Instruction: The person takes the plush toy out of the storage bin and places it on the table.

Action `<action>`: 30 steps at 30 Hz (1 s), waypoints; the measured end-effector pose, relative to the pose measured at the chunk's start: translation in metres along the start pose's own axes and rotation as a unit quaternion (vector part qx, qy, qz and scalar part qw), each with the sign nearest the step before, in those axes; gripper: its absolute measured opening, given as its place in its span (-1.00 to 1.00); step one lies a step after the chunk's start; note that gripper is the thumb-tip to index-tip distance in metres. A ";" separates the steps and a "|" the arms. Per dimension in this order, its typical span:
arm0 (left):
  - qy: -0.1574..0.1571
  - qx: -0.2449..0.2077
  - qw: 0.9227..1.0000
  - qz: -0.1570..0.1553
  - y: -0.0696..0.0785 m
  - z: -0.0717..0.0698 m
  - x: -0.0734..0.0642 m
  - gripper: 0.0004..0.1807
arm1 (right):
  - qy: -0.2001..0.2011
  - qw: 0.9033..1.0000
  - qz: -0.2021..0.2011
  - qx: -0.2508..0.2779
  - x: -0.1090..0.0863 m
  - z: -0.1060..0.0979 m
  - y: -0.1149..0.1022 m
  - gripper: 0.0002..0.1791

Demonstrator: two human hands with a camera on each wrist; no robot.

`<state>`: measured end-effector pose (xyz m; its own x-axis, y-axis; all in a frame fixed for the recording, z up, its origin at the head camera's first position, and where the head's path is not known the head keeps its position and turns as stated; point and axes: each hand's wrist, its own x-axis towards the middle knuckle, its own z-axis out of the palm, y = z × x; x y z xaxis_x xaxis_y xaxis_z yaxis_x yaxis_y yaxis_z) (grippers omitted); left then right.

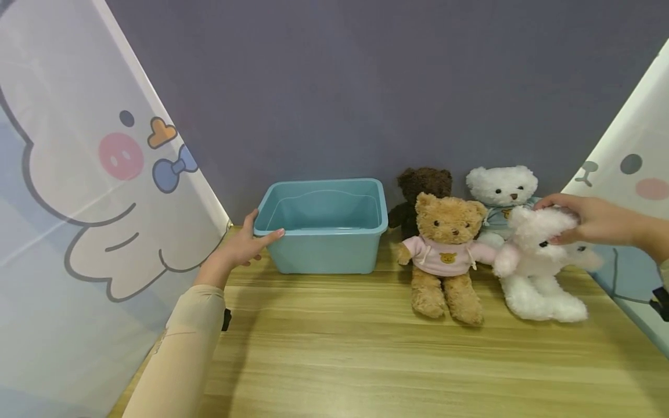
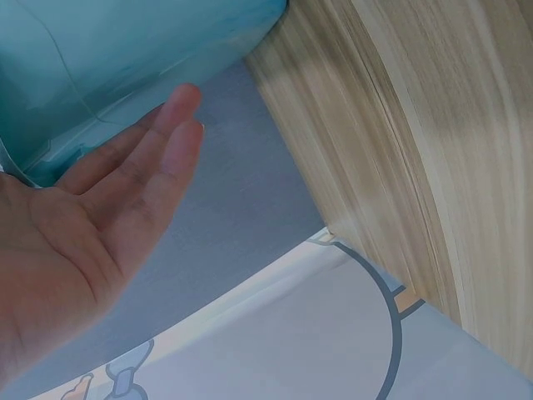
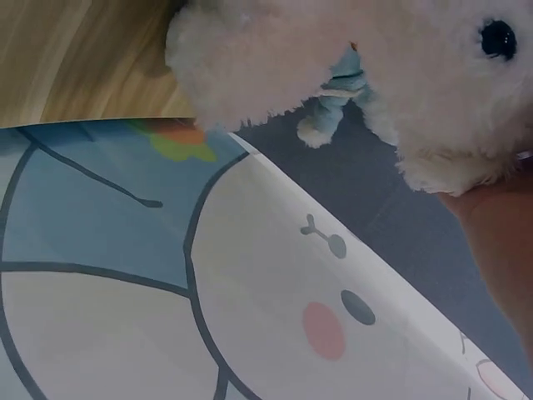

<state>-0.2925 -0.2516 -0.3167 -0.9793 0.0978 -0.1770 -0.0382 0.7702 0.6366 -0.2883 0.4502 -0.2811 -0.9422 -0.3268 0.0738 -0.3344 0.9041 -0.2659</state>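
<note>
At the left, my left hand (image 1: 241, 247) rests on the near left corner of a light blue plastic bin (image 1: 326, 252), thumb along the front rim. In the left wrist view its fingers (image 2: 137, 179) stretch out beside the bin's wall. My right hand (image 1: 590, 220) grips a white teddy bear (image 1: 543, 299) by the head; its body leans at the right and one arm is blurred. Close beside it sits a tan teddy bear (image 1: 449, 258) in a pink top. Behind are a second white teddy bear (image 1: 502, 188) in light blue and a partly hidden dark brown teddy bear (image 1: 425, 183).
All stand on a wood-grain table (image 1: 334, 348). A dark grey panel (image 1: 334, 87) rises behind it. White cartoon-printed panels (image 1: 68, 186) close off the left side, and a similar panel (image 1: 637, 174) the right.
</note>
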 end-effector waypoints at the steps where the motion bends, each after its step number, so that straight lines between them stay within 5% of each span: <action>1: 0.000 0.001 1.000 -0.001 0.000 0.000 0.000 0.35 | 0.001 1.000 -0.002 -0.001 0.000 0.002 0.000 -0.19; 30: 0.005 0.008 1.000 -0.010 -0.005 0.000 0.005 0.38 | -0.053 0.998 -0.024 0.033 0.016 0.019 0.013 -0.18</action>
<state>-0.2971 -0.2547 -0.3209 -0.9805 0.0752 -0.1818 -0.0553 0.7816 0.6214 -0.3069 0.4515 -0.3018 -0.9163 -0.4003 -0.0139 -0.3742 0.8679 -0.3266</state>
